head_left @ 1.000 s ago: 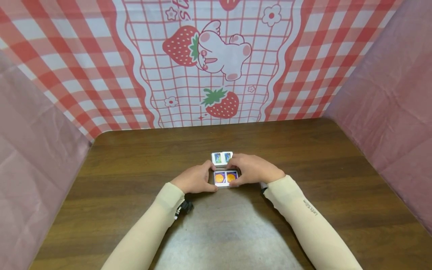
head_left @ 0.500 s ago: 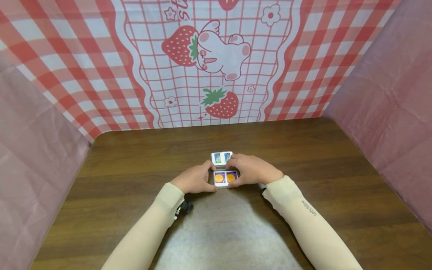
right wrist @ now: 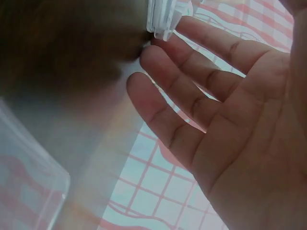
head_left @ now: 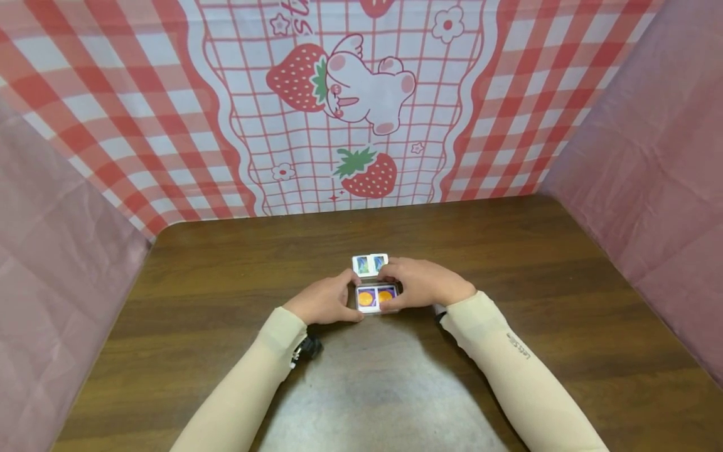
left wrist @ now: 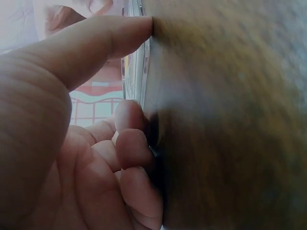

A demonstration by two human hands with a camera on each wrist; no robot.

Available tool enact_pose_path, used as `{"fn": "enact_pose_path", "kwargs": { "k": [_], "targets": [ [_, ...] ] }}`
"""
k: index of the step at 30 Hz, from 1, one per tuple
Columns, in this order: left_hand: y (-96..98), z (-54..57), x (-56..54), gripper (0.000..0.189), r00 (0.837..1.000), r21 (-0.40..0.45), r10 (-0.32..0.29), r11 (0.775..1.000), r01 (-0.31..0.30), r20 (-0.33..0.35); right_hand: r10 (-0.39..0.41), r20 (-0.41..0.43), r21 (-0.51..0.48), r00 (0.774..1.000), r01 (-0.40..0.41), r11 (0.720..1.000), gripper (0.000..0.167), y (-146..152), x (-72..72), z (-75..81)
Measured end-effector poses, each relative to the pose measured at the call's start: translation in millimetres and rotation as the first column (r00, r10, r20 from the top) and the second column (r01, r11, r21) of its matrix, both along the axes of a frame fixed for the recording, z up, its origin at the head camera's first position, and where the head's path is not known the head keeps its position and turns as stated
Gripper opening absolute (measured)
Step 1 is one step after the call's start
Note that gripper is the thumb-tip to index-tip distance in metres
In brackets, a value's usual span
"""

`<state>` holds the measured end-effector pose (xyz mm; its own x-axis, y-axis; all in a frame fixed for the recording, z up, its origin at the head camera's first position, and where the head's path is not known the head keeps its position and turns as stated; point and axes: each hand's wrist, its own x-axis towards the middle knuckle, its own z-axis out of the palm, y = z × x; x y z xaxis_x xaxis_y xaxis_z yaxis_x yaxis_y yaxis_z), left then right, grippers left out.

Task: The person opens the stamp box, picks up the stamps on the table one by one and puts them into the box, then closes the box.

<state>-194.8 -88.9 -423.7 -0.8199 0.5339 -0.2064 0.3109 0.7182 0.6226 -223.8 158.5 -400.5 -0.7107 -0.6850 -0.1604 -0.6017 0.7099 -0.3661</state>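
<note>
In the head view, a clear plastic case point(head_left: 368, 308) with two orange-and-purple pictures lies flat on the table between my hands. My left hand point(head_left: 322, 300) holds its left end, thumb at the near corner and index finger at the far one. In the left wrist view the case's thin edge point(left wrist: 136, 72) shows beyond that thumb. My right hand point(head_left: 426, 282) grips the right end, its thumb over the right picture and its fingers at the far side. Just behind lies a second white case point(head_left: 363, 265) with two green-blue pictures, its right part overlapped by my right fingers.
Near my right wrist is a clear plastic piece with a rounded corner point(right wrist: 53, 187). The brown wooden table point(head_left: 226, 270) ends at a red-and-white checked strawberry cloth point(head_left: 367, 144) behind, with pink cloth point(head_left: 638, 157) at the sides.
My right thumb has slid slightly left over the orange picture. Both hands and both cases otherwise keep their places, while the head view drifts a little.
</note>
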Motion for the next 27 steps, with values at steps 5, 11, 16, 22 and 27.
{"fn": "enact_pose_path", "kwargs": {
  "k": [5, 11, 16, 22, 27],
  "targets": [
    [0.3, 0.4, -0.2, 0.058, 1.000, 0.006, 0.007, 1.000, -0.007, 0.006, -0.012, -0.002, 0.032, 1.000, 0.012, 0.999, 0.044, 4.8, -0.6, 4.1],
    [-1.0, 0.2, -0.6, 0.059, 1.000, 0.013, 0.008, 1.000, -0.008, 0.019, -0.011, 0.024, 0.036, 1.000, 0.010, 0.999, 0.049, 6.6, -1.5, 3.7],
    [-0.7, 0.6, -0.8, 0.057, 1.000, 0.016, 0.004, 1.000, -0.004, 0.019, -0.021, 0.060, 0.063, 0.998, 0.018, 0.998, 0.052, 5.9, 0.8, 5.2],
    [-1.2, -0.3, -1.1, 0.056, 1.000, 0.008, -0.007, 1.000, 0.007, 0.019, -0.048, 0.070, 0.112, 0.996, 0.040, 0.993, 0.053, 4.3, 3.5, 6.4],
    [-0.9, -1.5, -1.4, 0.056, 1.000, 0.011, -0.007, 1.000, 0.006, 0.023, -0.051, 0.072, 0.117, 0.996, 0.042, 0.992, 0.055, 3.5, 3.9, 6.7]
  ]
}}
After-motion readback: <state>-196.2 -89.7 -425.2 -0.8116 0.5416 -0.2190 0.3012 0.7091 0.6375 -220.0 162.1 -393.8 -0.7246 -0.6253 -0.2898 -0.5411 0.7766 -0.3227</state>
